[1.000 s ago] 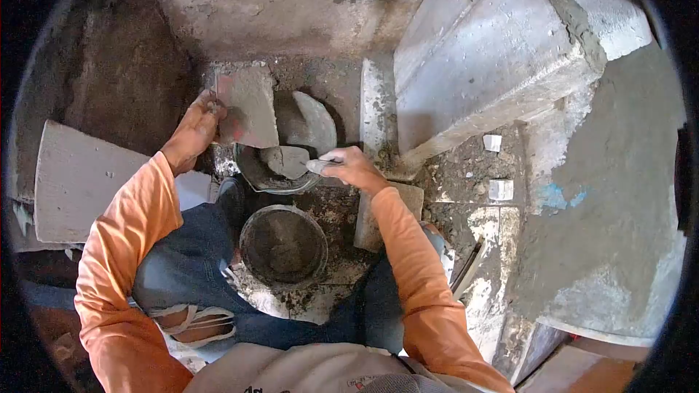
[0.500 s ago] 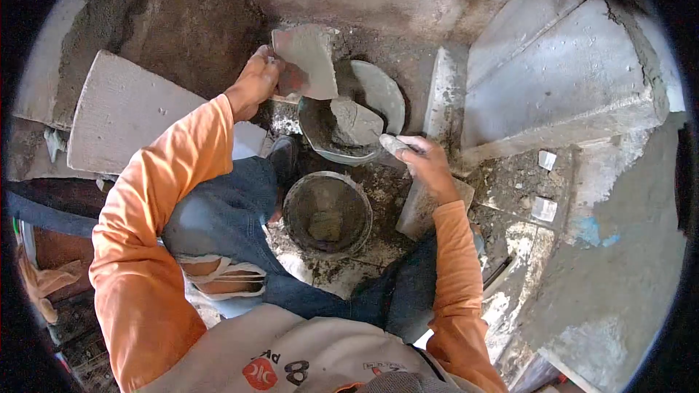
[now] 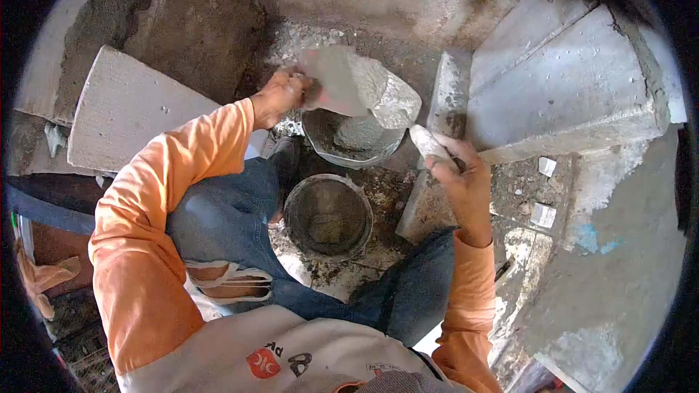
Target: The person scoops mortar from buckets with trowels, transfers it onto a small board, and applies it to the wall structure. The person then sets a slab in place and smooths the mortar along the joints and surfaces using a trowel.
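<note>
My left hand (image 3: 282, 94) is closed on the near-left edge of a flat, thin board (image 3: 331, 80), blurred by motion, with a reddish patch and grey smears. My right hand (image 3: 460, 167) grips the pale handle of a trowel (image 3: 421, 140). Wet grey mortar (image 3: 395, 100) covers the trowel's blade, which is up against the board's right side; whether they touch I cannot tell. Directly below both is a round basin (image 3: 354, 163) with more mortar (image 3: 364, 135) inside, its far part hidden by the board and trowel.
A round bucket (image 3: 289, 207) stands between my legs with wet, murky contents. Pale slabs lean at left (image 3: 138, 113) and right (image 3: 568, 76). A block (image 3: 426, 207) lies beside my right knee. Rubble and white scraps (image 3: 543, 215) lie at right.
The trowel has come up out of the basin with mortar on its blade, to the board. My left hand and the board have shifted right and slightly down; my right hand has moved right.
</note>
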`<state>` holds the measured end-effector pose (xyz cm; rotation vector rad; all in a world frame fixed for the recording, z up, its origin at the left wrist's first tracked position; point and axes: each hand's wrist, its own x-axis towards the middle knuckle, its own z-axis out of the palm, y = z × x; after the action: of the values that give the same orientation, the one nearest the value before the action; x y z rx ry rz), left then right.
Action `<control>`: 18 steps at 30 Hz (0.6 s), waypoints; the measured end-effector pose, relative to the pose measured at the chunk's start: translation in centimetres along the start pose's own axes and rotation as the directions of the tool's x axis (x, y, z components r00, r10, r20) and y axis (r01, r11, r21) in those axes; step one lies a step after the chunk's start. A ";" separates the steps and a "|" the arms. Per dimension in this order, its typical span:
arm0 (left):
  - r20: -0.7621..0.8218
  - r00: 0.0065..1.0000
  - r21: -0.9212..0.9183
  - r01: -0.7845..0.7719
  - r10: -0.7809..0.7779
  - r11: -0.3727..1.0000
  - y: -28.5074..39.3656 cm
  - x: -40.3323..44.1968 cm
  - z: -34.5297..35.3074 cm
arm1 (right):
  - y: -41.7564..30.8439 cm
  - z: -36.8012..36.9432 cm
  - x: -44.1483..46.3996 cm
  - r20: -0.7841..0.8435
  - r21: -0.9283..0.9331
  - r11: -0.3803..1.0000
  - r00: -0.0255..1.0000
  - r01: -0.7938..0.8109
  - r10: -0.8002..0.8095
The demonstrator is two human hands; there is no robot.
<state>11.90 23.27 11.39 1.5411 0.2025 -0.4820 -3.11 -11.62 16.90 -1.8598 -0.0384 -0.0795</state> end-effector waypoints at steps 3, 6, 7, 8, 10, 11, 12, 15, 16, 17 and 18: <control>0.065 0.997 -0.104 -0.039 0.046 0.994 1.7 -0.5 2.8 | -3.0 2.1 -0.5 -0.055 -0.233 0.964 0.988 0.129 -0.146; 0.072 0.996 -0.061 -0.041 0.045 0.997 2.0 0.4 4.0 | -4.0 2.8 -1.4 -0.014 -0.635 0.726 0.936 0.262 -0.350; 0.075 0.996 -0.041 -0.041 0.044 0.998 2.1 0.4 4.3 | -3.8 2.7 -1.6 -0.012 -0.640 0.721 0.935 0.265 -0.355; 0.088 0.996 -0.039 -0.027 0.030 0.999 2.4 0.5 4.6 | -3.4 2.5 -1.7 0.024 -0.741 0.611 0.919 0.280 -0.393; 0.084 0.995 -0.100 -0.044 0.053 0.994 2.6 0.5 5.6 | -2.6 2.3 -1.9 0.061 -0.826 0.487 0.904 0.283 -0.422; 0.080 0.994 -0.159 -0.060 0.073 0.985 2.8 0.6 6.1 | -2.1 2.1 -2.0 0.049 -0.848 0.442 0.875 0.291 -0.481; 0.085 0.993 -0.159 -0.066 0.080 0.985 3.1 0.6 6.3 | -1.9 1.9 -1.9 0.043 -0.870 0.393 0.839 0.299 -0.542; 0.145 0.982 -0.145 -0.097 0.119 0.985 3.5 0.5 7.1 | -1.8 1.0 -2.1 0.004 -0.859 0.438 0.859 0.266 -0.513; 0.138 0.985 -0.155 -0.080 0.102 0.985 3.6 0.2 7.5 | -1.9 0.5 -2.4 -0.007 -0.866 0.430 0.855 0.254 -0.519; 0.134 0.987 -0.166 -0.068 0.091 0.984 3.9 0.2 8.0 | -2.0 -0.2 -2.7 -0.102 -0.842 0.497 0.842 0.211 -0.530; 0.132 0.988 -0.178 -0.059 0.083 0.982 4.4 0.3 8.6 | -2.1 -1.0 -3.0 -0.196 -0.811 0.560 0.821 0.172 -0.537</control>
<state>12.55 14.60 15.58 1.3342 0.0790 -0.5000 -6.29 -11.89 18.99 -2.6327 -0.1030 -0.9469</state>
